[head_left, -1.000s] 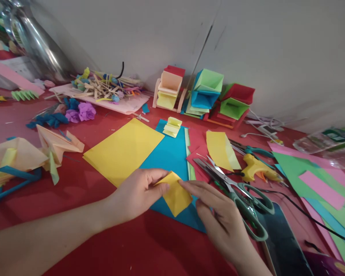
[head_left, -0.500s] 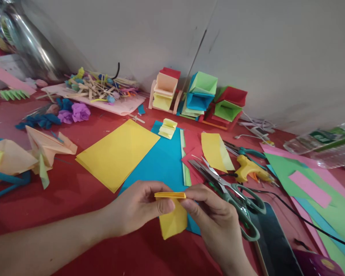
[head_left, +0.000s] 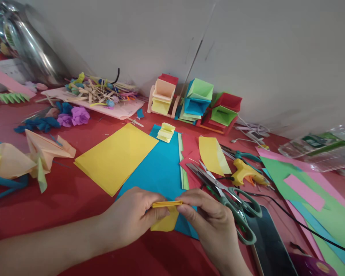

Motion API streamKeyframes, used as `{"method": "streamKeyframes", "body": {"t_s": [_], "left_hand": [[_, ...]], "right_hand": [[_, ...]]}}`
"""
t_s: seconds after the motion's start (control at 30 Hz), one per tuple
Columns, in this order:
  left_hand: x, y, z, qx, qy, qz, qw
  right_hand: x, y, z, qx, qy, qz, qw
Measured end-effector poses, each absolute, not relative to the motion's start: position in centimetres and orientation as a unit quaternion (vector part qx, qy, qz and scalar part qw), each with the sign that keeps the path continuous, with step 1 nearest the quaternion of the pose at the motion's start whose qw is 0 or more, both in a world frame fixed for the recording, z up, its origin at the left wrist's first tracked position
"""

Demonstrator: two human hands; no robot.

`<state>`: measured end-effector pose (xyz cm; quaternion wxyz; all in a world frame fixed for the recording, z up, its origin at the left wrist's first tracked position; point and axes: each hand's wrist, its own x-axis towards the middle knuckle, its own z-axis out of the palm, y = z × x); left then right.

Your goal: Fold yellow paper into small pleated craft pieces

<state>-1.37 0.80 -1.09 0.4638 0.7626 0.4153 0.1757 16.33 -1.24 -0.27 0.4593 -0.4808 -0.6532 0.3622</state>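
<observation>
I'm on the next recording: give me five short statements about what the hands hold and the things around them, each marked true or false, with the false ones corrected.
1. The left hand and right hand both hold the folded yellow paper. True.
2. The scissors lie beside the left hand. False: the scissors lie on the right hand's side.
3. The small pleated paper rests on the blue sheet. True.
4. The glue gun is purple. False: the glue gun is yellow.
5. The large yellow paper overlaps the blue sheet. True.
</observation>
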Motion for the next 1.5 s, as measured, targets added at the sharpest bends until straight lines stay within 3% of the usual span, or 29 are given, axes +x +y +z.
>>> {"method": "streamKeyframes", "body": {"t_s": [0.53,0.77,0.9,1.13,1.5], "left_hand": [[-1.6,0.9,-0.9,0.717,0.369,0.196,0.558],[-1.3,0.9,-1.2,0.498,0.26,0.242,0.791],[-1.3,0.8,-1.7,0.451,0.271,0.222,0.821],[-1.2,0.6,-1.7,0.413,0.277,0.218,0.84],[-1.3,0.9,-1.9,0.39,0.308,0.238,0.834]], "right_hand": [[16.6,-1.4,-0.6,-0.479,-0.613,0.414,0.471],[16.4,-1.5,-1.0,-0.508,-0.555,0.447,0.484],[16.3,-1.6,-1.1,-0.505,-0.536,0.471,0.487],[16.3,-1.7,-0.7,-0.508,-0.664,0.315,0.45],[17.0,-1.3,-0.9,-0.459,-0.587,0.476,0.468]]}}
